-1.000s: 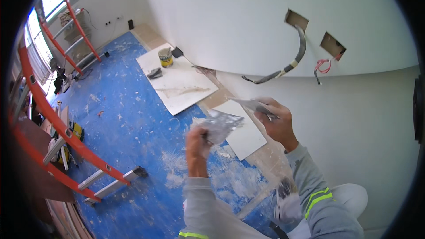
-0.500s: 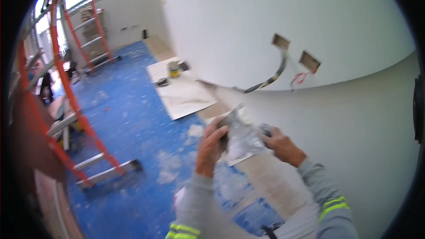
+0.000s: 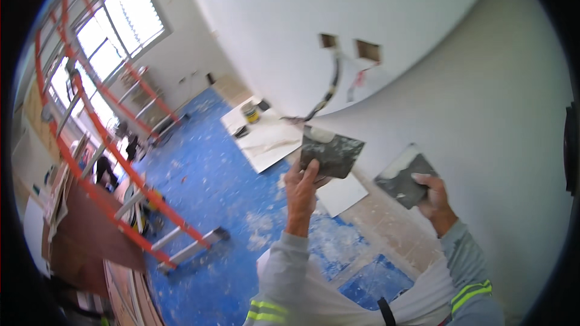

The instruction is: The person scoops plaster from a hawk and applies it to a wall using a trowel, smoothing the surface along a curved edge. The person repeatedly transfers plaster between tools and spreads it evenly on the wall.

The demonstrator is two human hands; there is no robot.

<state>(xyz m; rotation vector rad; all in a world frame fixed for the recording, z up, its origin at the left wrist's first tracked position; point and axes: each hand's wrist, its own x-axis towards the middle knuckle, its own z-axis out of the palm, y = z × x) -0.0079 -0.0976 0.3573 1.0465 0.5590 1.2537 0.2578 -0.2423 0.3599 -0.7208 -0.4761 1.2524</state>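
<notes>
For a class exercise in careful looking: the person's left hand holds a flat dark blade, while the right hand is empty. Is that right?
Not quite: the right hand is not empty; the head view shows it holding a flat grey blade. The left hand does hold a flat dark blade.

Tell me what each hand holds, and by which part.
Left hand: a dark flat blade, by its lower-left corner. Right hand: a grey flat blade, by its right edge.
</notes>
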